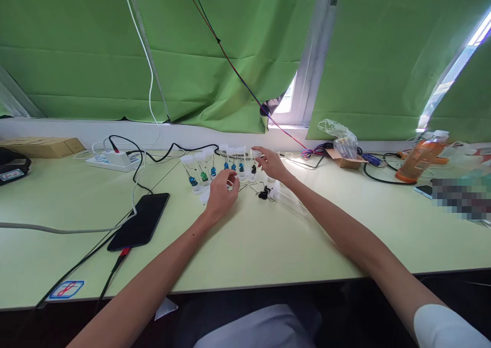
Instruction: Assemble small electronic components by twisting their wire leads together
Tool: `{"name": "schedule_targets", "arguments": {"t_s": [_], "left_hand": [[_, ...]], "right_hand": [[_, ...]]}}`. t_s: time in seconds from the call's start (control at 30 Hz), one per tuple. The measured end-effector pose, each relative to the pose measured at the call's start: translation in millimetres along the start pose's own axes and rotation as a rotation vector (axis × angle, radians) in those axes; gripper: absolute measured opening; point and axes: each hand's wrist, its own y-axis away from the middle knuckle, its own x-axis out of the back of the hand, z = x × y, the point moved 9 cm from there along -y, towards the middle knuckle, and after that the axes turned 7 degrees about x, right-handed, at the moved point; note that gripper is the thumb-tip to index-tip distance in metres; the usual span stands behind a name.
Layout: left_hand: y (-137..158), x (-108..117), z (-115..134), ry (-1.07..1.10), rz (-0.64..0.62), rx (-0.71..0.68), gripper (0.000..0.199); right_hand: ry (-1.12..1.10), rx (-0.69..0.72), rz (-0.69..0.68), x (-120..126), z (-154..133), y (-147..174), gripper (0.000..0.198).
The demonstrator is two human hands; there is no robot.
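Several clear tubes with white caps stand in a cluster at the middle of the table; blue-topped pieces with thin metal stems [193, 181] and a green one [204, 176] show inside. My right hand [271, 164] has its thumb and forefinger at the top of a clear tube [253, 170] that has a black piece inside. In front of the cluster, my left hand [223, 194] is curled, with something small and whitish at its fingertips that I cannot make out. Loose black pieces [264, 193] and thin metal stems lie between the hands, beside a clear tube lying down [289, 201].
A black phone [140, 221] with a cable lies at left, near a white power strip [115, 159]. At right are a small cardboard box [346, 159] with a plastic bag and an orange drink bottle [421, 157]. Cables run along the back; green curtains [238, 56] hang behind.
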Motion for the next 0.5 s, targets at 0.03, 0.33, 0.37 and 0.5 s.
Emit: {"name": "schedule_targets", "arguments": {"t_s": [0.03,0.33,0.37,0.5], "left_hand": [[0.0,-0.1,-0.2,-0.001,0.001,0.000,0.011],[-0.4,-0.5,0.8,-0.013,-0.007,-0.004,0.010],[-0.3,-0.6,0.8,-0.012,-0.006,-0.004,0.010],[-0.3,-1.3,-0.5,-0.004,-0.005,0.001,0.011]], "right_hand": [[0.010,0.001,-0.010,-1.0,0.1,0.0,0.043],[0.027,0.002,-0.097,-7.1,-0.8,0.9,0.054],[0.018,-0.005,-0.092,-6.6,0.1,1.1,0.056],[0.010,-0.037,-0.074,-4.7,4.3,2.7,0.065]]}}
